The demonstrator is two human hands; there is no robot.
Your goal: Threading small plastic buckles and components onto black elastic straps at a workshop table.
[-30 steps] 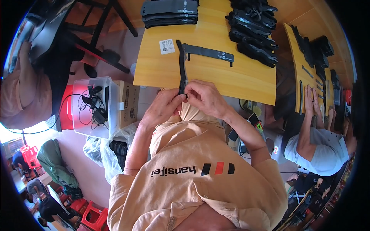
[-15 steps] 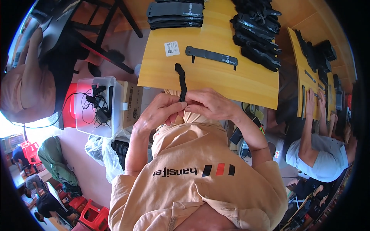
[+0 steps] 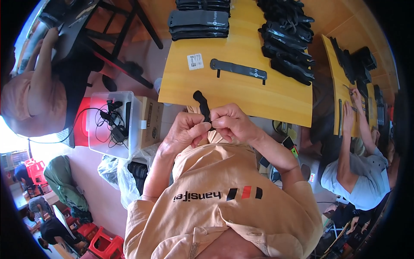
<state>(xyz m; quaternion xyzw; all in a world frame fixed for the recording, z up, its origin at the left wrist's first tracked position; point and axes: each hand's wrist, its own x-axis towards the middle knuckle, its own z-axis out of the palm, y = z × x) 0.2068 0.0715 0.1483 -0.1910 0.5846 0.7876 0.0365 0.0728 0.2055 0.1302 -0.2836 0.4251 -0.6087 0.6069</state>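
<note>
Between my hands, in front of my waist, is a narrow black fabric strap point(image 3: 202, 103); its loose end sticks up toward the table. My left hand point(image 3: 190, 129) pinches its lower part between thumb and fingers. My right hand point(image 3: 230, 122) is closed on the same end, fingertips meeting those of the left. The very end is hidden by the fingers. Beyond them, on the yellow table point(image 3: 241, 100), lies a dark grey flat band point(image 3: 238, 69) with two short black tabs. A white printed label point(image 3: 195, 61) lies to its left.
Stacked grey bands point(image 3: 198, 26) stand at the table's far left, a pile of black straps point(image 3: 286, 41) at the far right. Left of me are a clear plastic bin point(image 3: 111, 129) with black cables and a cardboard box point(image 3: 152, 123). A co-worker point(image 3: 355, 172) works at another table on the right.
Both hands have come slightly lower and nearer to me with the strap. The strap's free end has dropped and leans more to the left. My right fingers are curled more tightly.
</note>
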